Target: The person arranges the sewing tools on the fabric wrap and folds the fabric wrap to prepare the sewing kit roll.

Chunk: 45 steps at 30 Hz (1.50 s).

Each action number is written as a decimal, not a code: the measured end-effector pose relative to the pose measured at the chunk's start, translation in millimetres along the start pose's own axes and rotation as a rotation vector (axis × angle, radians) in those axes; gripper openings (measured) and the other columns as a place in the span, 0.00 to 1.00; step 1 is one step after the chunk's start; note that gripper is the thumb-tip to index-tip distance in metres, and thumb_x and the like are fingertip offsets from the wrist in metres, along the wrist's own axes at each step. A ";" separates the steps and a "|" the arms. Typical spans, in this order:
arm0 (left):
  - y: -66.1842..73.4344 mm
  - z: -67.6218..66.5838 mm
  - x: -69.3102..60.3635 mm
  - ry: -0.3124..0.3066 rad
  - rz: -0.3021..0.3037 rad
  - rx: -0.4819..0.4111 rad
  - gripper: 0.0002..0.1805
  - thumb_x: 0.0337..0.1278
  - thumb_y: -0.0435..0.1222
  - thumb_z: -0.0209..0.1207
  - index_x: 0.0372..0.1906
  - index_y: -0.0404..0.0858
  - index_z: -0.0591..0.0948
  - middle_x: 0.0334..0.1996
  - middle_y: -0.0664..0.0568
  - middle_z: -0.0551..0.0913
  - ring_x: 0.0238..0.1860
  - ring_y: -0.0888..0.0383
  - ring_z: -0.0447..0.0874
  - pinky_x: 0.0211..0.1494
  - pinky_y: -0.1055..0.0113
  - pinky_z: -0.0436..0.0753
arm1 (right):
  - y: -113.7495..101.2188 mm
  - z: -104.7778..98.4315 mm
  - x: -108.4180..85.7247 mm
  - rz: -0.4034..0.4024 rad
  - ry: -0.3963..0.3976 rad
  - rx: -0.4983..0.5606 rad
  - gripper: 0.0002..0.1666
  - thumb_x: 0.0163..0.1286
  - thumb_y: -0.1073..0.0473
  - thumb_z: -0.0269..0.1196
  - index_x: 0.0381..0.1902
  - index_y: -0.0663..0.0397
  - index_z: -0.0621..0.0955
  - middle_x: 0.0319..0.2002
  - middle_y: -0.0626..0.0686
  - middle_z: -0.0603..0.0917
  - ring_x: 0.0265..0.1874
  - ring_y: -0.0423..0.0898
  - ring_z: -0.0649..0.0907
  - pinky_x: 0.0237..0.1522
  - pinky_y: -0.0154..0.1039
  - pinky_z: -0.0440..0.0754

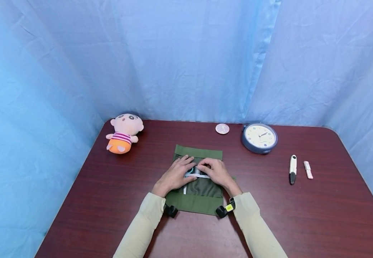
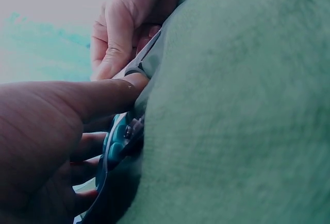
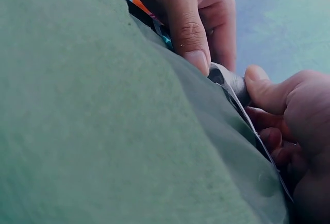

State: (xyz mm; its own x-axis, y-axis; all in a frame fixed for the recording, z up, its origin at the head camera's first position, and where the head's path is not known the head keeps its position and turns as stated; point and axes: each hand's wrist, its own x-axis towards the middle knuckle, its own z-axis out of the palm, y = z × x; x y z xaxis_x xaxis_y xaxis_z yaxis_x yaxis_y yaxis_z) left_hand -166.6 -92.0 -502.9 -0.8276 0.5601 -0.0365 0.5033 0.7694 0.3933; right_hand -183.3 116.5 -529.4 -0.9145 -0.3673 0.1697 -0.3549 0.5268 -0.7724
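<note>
An unfolded green cloth organiser (image 1: 194, 203) lies on the table, with a white elastic band (image 1: 203, 176) across its middle. A small grey cylinder (image 3: 238, 88) is tucked at the band. My right hand (image 1: 218, 172) pinches it, thumb on its side and other fingers curled behind. The left hand (image 1: 175, 175) lies over the organiser's left side, fingers mostly straight. Its thumb touches the band next to the cylinder's end. Under that hand, a teal-handled tool (image 2: 117, 141), resembling scissors, is partly hidden; a pale strip (image 1: 185, 189) shows below it.
A plush doll (image 1: 123, 134) lies at the back left. Towards the back right are a round pinkish disc (image 1: 222, 129) and a blue-rimmed clock (image 1: 259, 138). Further right lie a white-and-black handled tool (image 1: 292, 170) and a small wrapped white bundle (image 1: 308, 170). Blue curtains (image 1: 180, 64) hang behind.
</note>
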 end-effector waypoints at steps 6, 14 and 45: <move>-0.6 -0.3 -0.4 0.004 0.003 -0.011 0.30 0.68 0.49 0.60 0.69 0.38 0.75 0.75 0.44 0.68 0.79 0.43 0.59 0.79 0.44 0.62 | -0.5 0.1 0.7 -0.013 0.004 -0.040 0.09 0.72 0.51 0.63 0.36 0.42 0.88 0.36 0.45 0.86 0.29 0.35 0.77 0.35 0.32 0.74; -1.2 0.3 0.0 -0.011 -0.006 -0.002 0.31 0.67 0.49 0.61 0.70 0.39 0.74 0.76 0.45 0.67 0.80 0.44 0.57 0.80 0.45 0.61 | -1.4 1.4 -0.3 -0.018 0.010 -0.081 0.10 0.75 0.52 0.60 0.38 0.42 0.88 0.39 0.44 0.88 0.36 0.39 0.84 0.41 0.36 0.78; -2.0 -2.0 -1.1 -0.008 0.012 -0.036 0.32 0.67 0.48 0.61 0.70 0.37 0.73 0.75 0.44 0.67 0.79 0.43 0.58 0.80 0.44 0.61 | -4.8 5.1 -0.2 -0.038 -0.014 -0.247 0.10 0.76 0.52 0.57 0.37 0.42 0.85 0.38 0.45 0.84 0.32 0.39 0.80 0.37 0.38 0.76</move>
State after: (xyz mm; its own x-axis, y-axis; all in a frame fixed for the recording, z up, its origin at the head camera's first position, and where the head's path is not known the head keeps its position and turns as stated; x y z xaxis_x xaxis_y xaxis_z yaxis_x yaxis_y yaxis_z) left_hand -167.2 -94.8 -501.8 -0.8196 0.5717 -0.0392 0.5037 0.7514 0.4263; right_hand -180.4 110.2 -528.9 -0.8973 -0.4005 0.1858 -0.4275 0.6831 -0.5921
